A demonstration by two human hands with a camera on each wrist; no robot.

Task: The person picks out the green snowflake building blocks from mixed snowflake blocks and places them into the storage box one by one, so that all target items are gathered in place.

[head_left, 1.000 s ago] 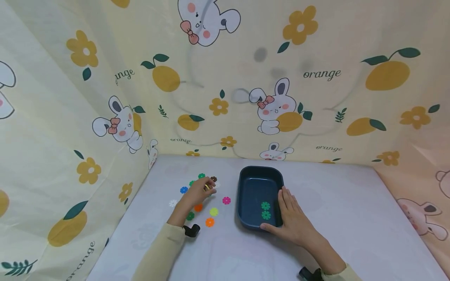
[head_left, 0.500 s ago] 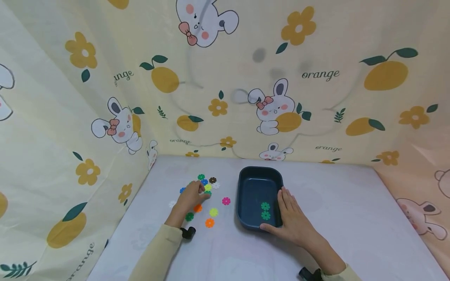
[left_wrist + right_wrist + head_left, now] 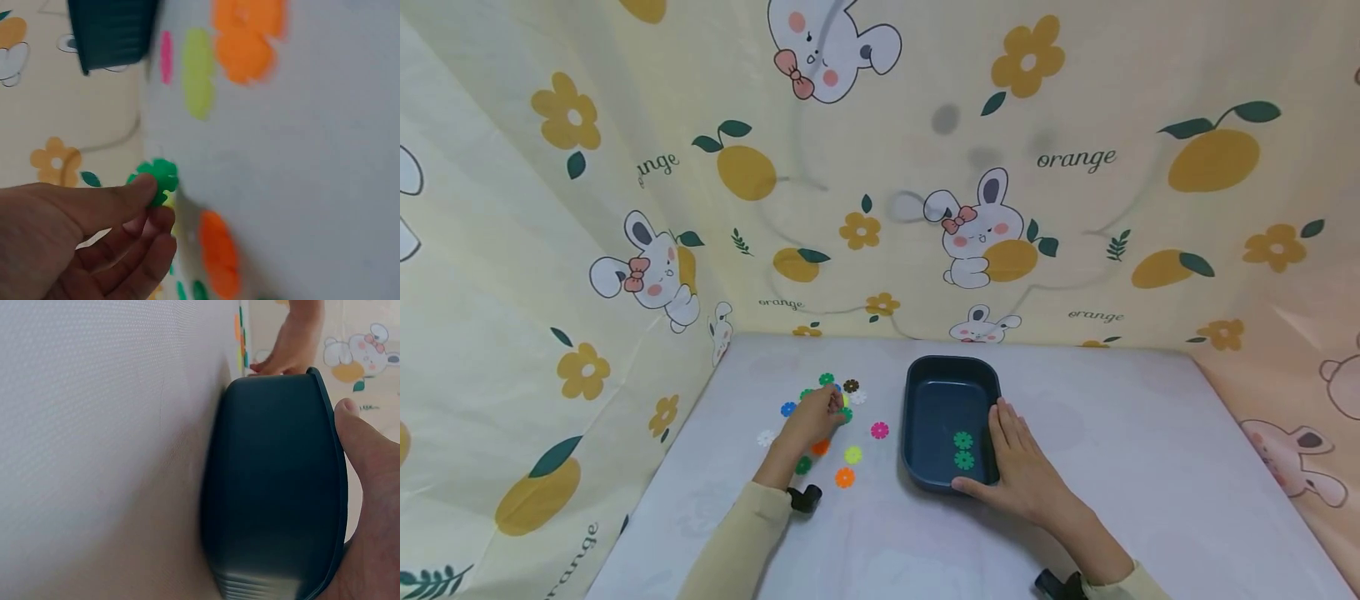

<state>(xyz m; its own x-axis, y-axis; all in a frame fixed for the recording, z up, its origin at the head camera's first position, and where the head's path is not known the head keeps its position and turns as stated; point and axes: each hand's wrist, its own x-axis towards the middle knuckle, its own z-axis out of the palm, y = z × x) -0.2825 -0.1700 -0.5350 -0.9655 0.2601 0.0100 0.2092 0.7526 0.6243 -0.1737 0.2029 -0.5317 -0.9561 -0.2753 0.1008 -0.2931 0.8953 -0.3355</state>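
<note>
My left hand [image 3: 811, 419] is over the scattered flower-shaped plastic discs on the left of the table. In the left wrist view its thumb and forefinger pinch a green flower-shaped disc [image 3: 165, 176] just above the table. My right hand [image 3: 1028, 471] rests on a dark blue rectangular tub [image 3: 942, 408], with straight fingers along its right rim and the thumb at the near rim. Two touching green discs [image 3: 964, 460] lie inside the tub. In the right wrist view the thumb touches the rim, and most of that hand is outside the frame.
Around the left hand lie loose discs, among them a pink disc [image 3: 880, 430], a yellow-green disc [image 3: 853, 455], an orange disc [image 3: 845, 477], a brown disc [image 3: 851, 386] and a blue disc [image 3: 787, 409]. A patterned curtain [image 3: 910, 275] hangs behind the white table [image 3: 1112, 442].
The left hand has drawn back slightly toward the near left from one second ago, and its fingers have closed on the green disc. The right hand and tub hold their place.
</note>
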